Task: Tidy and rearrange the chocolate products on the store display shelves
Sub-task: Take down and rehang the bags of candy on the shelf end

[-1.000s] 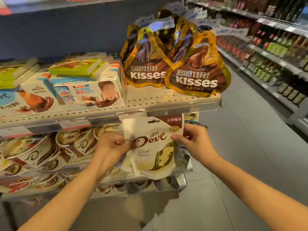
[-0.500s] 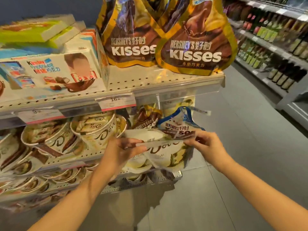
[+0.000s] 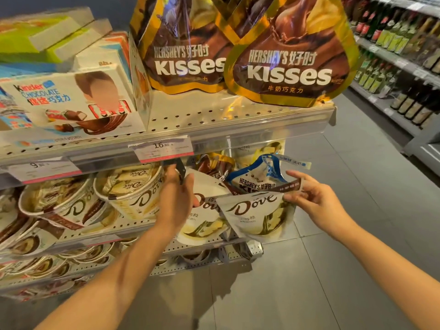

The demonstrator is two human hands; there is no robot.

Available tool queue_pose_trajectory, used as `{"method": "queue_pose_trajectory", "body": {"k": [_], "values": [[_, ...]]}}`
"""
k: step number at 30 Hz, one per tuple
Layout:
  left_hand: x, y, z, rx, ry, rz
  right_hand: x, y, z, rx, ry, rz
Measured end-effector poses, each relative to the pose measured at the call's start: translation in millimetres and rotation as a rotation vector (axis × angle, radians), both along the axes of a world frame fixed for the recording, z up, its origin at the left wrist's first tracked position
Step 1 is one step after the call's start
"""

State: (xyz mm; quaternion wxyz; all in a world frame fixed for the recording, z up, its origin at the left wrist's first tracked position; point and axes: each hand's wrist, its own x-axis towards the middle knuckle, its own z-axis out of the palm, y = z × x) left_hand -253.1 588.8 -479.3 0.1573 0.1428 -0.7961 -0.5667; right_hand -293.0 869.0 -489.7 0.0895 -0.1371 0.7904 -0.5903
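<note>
Two Dove pouches point(image 3: 259, 215) are handled: the front one is pinched by the right hand point(image 3: 314, 201). The left hand point(image 3: 176, 198) is curled round the rear pouch point(image 3: 202, 220). Slippage off the shelf point(image 3: 133, 231) is likely if released unseated.

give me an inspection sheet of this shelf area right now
surface: perforated middle shelf, Dove goods on it.
job's things: front Dove bag and second Dove bag at the shelf's front edge; blue-trimmed Kisses bag behind them; Dove tubs to the left; gold Kisses bags and Kinder box on the upper shelf.
clutter: nothing seen.
hands: right hand pinches the front bag's top corner; left hand rests against the second bag, grip not visible.
cables: nothing seen.
surroundings: bottle shelves across a grey tiled aisle.
</note>
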Motion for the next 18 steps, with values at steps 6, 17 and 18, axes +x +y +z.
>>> {"method": "queue_pose_trajectory", "body": {"k": [6, 17, 18], "values": [[-29.9, 14.8, 1.4, -0.167, -0.103, 0.022, -11.7, -8.2, 3.4, -0.161, -0.173, 0.086], [-39.5, 10.2, -17.0, -0.277, -0.034, 0.097, -24.7, -15.0, -4.3, -0.137, -0.199, -0.022], [-35.7, 10.7, -15.7, -0.274, -0.051, 0.098, -25.4, -16.1, -4.6, -0.139, -0.213, -0.046]]}}
